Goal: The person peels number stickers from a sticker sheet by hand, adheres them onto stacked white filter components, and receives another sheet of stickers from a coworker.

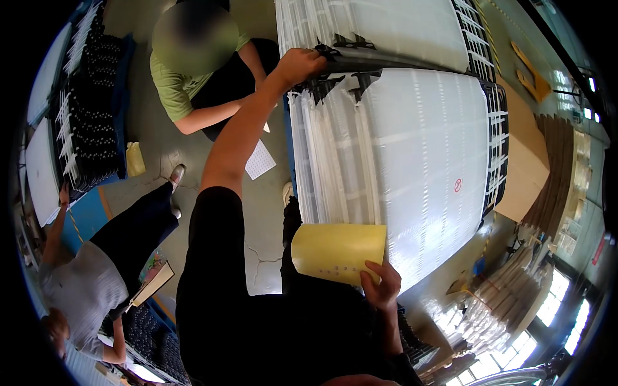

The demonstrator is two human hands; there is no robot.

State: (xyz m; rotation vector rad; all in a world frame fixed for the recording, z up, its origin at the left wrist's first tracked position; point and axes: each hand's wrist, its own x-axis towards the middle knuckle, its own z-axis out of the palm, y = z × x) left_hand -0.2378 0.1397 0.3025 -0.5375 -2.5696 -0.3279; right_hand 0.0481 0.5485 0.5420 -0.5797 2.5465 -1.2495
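My left hand (302, 66) reaches forward to the near end of the white plastic-wrapped stacks, its fingers curled in at the black end pieces (328, 85). What those fingers touch is partly hidden. In my right hand (382, 283) is a yellow sheet (341, 251) with a row of small pale marks, pinched at its lower right corner between thumb and fingers. The sheet lies over the near corner of the closer stack (431, 154), whose white panels are layered under clear film. Behind it stands a second wrapped stack (380, 26).
A person in a green shirt (177, 90) crouches left of the stacks, near a white dotted sheet (260, 161) on the floor. Another person in grey (87, 289) holds a clipboard (152, 284) at left. More stacked black-and-white items (96, 103) and a cardboard sheet (524, 157) flank the area.
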